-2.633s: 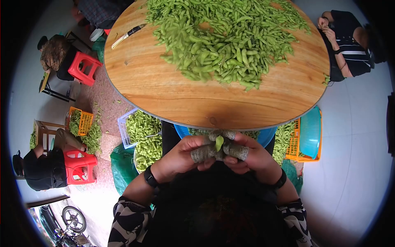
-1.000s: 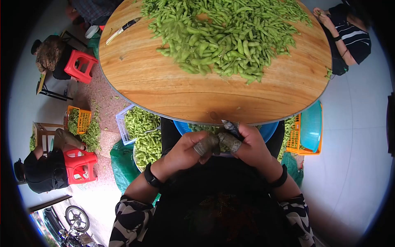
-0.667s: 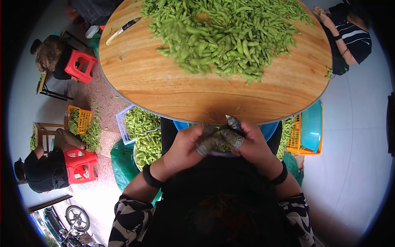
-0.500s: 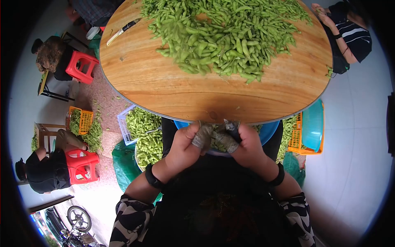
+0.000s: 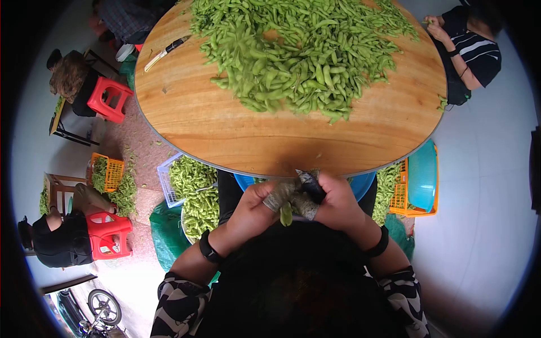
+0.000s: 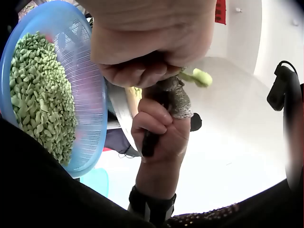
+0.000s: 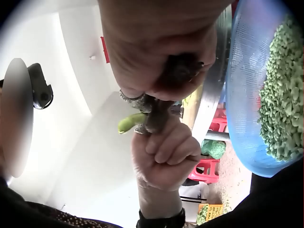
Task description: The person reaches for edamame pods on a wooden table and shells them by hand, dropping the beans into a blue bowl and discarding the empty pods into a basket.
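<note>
In the head view both hands meet just below the near edge of the table, thumbs and some fingers wrapped in grey tape. My left hand (image 5: 253, 207) pinches a green soybean pod (image 5: 286, 215), which sticks out toward my body. My right hand (image 5: 342, 205) is close against it and grips a small dark-handled tool that looks like a knife (image 6: 150, 144); its handle lies across the palm, and a pale pointed tip shows in the head view. The right wrist view shows the pod (image 7: 132, 122) between the taped fingertips of both hands.
A heap of soybean pods (image 5: 304, 67) covers the far part of the round wooden table (image 5: 225, 143). A knife (image 5: 166, 53) lies at its left. Below the hands is a blue colander (image 6: 101, 128) of shelled beans. Pod-filled crates, red stools (image 5: 110, 235) and seated people are around.
Half a second ago the hands were slightly apart with no pod clearly showing. Now they are together, with a pod protruding between the thumbs. The table has shifted slightly in view.
</note>
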A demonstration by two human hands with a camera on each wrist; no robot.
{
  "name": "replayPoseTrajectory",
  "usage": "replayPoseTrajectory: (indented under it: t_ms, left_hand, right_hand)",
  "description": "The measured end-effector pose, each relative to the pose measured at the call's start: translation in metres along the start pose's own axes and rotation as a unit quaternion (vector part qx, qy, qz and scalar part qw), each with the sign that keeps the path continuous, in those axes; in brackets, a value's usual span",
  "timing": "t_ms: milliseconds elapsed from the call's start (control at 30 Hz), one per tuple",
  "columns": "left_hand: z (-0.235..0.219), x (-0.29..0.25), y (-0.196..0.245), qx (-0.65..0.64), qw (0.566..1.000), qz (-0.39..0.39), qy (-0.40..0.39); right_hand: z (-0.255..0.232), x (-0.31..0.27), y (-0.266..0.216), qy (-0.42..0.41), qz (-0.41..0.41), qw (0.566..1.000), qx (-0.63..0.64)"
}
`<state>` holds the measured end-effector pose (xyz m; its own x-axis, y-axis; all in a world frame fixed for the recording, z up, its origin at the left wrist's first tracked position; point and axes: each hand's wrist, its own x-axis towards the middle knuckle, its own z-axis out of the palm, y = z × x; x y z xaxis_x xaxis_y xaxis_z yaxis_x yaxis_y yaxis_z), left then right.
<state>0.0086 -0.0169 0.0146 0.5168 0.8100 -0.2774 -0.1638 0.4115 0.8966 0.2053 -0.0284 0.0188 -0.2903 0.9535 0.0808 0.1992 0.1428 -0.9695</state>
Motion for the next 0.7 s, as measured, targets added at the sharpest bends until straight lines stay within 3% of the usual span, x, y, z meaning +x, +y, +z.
replayPoseTrajectory:
  t_ms: [33, 67, 100, 133, 167, 233, 267, 333, 367, 433, 467, 533, 567, 633, 667, 700]
  left_hand:
    - [0.001, 0.001, -0.004, 0.103, 0.993, 0.063, -0.006]
    - [0.002, 0.003, -0.009, 0.101, 0.993, 0.066, -0.005]
    - [0.003, 0.006, -0.015, 0.180, 0.969, 0.170, -0.007]
    - [0.003, 0.008, -0.017, 0.257, 0.928, 0.271, -0.009]
    - [0.001, 0.007, -0.016, 0.256, 0.927, 0.274, -0.010]
    - [-0.004, 0.003, -0.008, 0.253, 0.945, 0.208, 0.010]
    - [-0.006, 0.001, -0.005, 0.252, 0.945, 0.209, 0.013]
    - [-0.012, -0.001, 0.001, 0.135, 0.986, 0.088, 0.030]
    - [-0.011, 0.000, 0.002, 0.136, 0.986, 0.091, 0.030]
    - [-0.008, 0.002, 0.001, 0.074, 0.992, 0.090, 0.050]
    - [-0.010, 0.003, -0.001, 0.074, 0.992, 0.094, 0.050]
    - [-0.014, 0.007, -0.003, 0.079, 0.990, 0.099, 0.064]
    - [-0.015, 0.007, 0.000, 0.079, 0.989, 0.103, 0.064]
    - [-0.013, 0.007, 0.007, 0.056, 0.992, 0.049, 0.102]
    - [-0.012, 0.007, 0.009, 0.053, 0.992, 0.052, 0.104]
    - [-0.011, 0.009, 0.011, 0.044, 0.994, 0.036, 0.098]
  right_hand:
    - [0.000, 0.001, -0.003, -0.001, -0.001, 1.000, -0.003]
    - [0.002, 0.001, -0.006, -0.007, 0.018, 0.990, -0.141]
    - [0.004, 0.000, -0.008, -0.011, 0.036, 0.960, -0.277]
    - [0.006, -0.001, -0.003, 0.010, 0.024, 0.962, -0.271]
    - [0.007, -0.003, -0.002, 0.010, 0.023, 0.962, -0.273]
    - [0.005, -0.006, -0.002, 0.007, -0.062, 0.959, -0.276]
    - [0.004, -0.003, -0.004, 0.005, -0.063, 0.959, -0.277]
    - [-0.001, 0.009, -0.010, 0.100, -0.107, 0.932, -0.331]
    - [-0.004, 0.019, -0.009, 0.101, -0.109, 0.932, -0.332]
    - [-0.007, 0.044, -0.003, 0.182, -0.036, 0.891, -0.415]
    - [-0.007, 0.056, 0.006, 0.182, -0.039, 0.890, -0.416]
    - [-0.004, 0.078, 0.018, 0.203, 0.025, 0.848, -0.489]
    - [-0.005, 0.078, 0.018, 0.204, 0.020, 0.847, -0.491]
    - [-0.006, 0.069, 0.009, 0.109, 0.038, 0.878, -0.464]
    - [-0.005, 0.061, 0.009, 0.118, -0.001, 0.906, -0.406]
    - [-0.002, 0.052, 0.005, 0.114, -0.002, 0.905, -0.409]
